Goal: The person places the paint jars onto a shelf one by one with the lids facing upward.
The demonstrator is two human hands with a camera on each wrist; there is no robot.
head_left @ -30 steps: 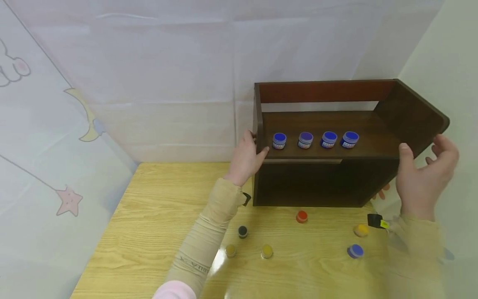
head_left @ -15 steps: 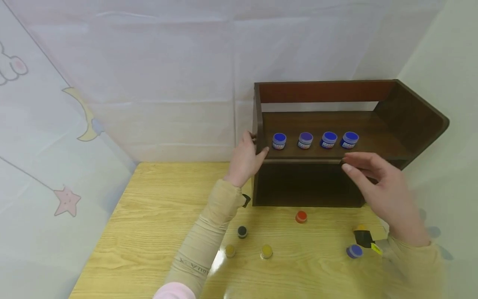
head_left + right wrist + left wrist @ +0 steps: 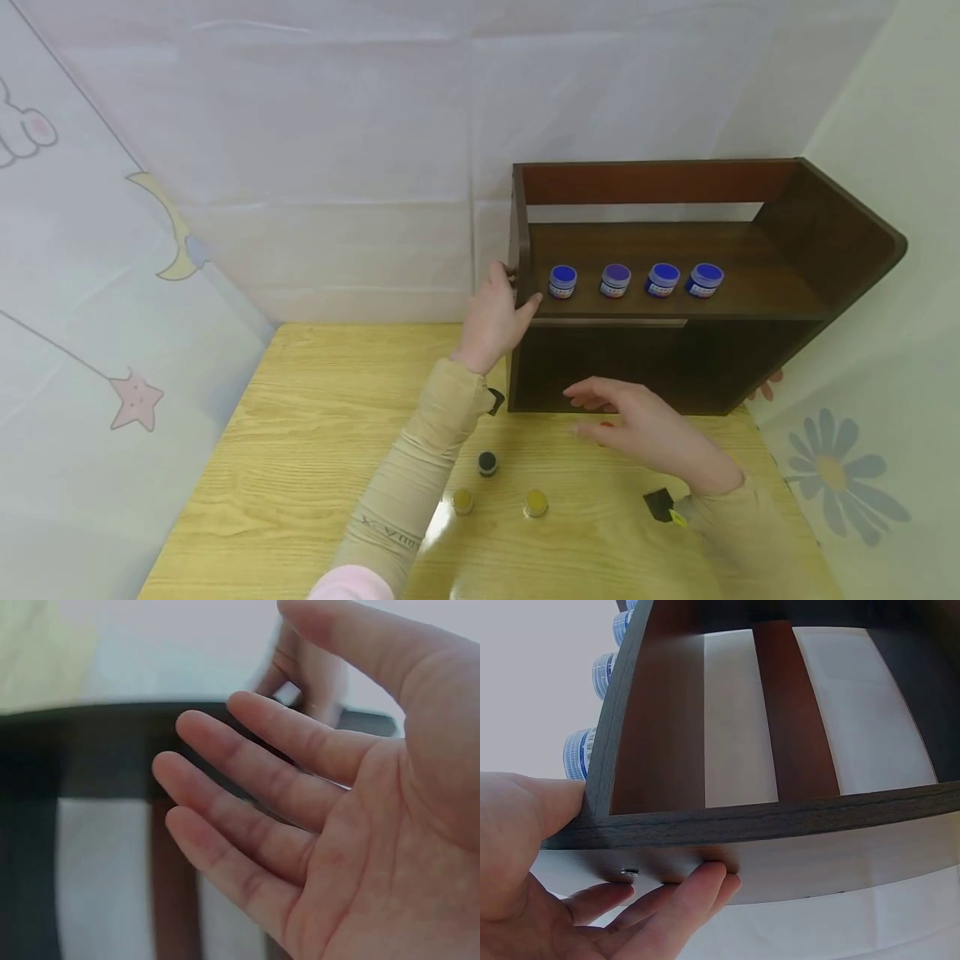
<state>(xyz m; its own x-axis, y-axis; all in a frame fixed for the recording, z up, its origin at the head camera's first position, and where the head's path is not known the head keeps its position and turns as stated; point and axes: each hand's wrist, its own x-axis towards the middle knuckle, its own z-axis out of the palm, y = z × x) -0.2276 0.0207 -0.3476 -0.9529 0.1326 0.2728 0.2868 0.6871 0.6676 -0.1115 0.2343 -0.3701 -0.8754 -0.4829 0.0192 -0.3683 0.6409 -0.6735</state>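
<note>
My left hand [image 3: 491, 321] grips the left side panel of a dark brown wooden shelf unit [image 3: 675, 313], thumb at the front edge and fingers on the outer face. The left wrist view shows the same hold, with the fingertips [image 3: 709, 877] against the panel. Empty, with fingers extended, my right hand [image 3: 645, 425] hovers before the lower compartment. Its bare palm [image 3: 360, 847] faces the right wrist camera. Only a sliver of a red-lidded jar [image 3: 606, 424] shows behind it. On the upper board stand several small jars in a row, including a purple-lidded jar [image 3: 616, 282] and a blue-lidded jar [image 3: 705, 281].
On the wooden table [image 3: 360, 400] stand a black-lidded jar [image 3: 487, 464], a yellow-lidded jar [image 3: 536, 503] and another yellow-lidded jar [image 3: 462, 502] near my left forearm. Behind the unit hangs a pale wall covering [image 3: 337, 167]; a flower-printed wall [image 3: 832, 467] bounds the right.
My right hand has swept left and down from the unit's right side to the front of the lower compartment, now covering most of the red-lidded jar. My left hand keeps its hold.
</note>
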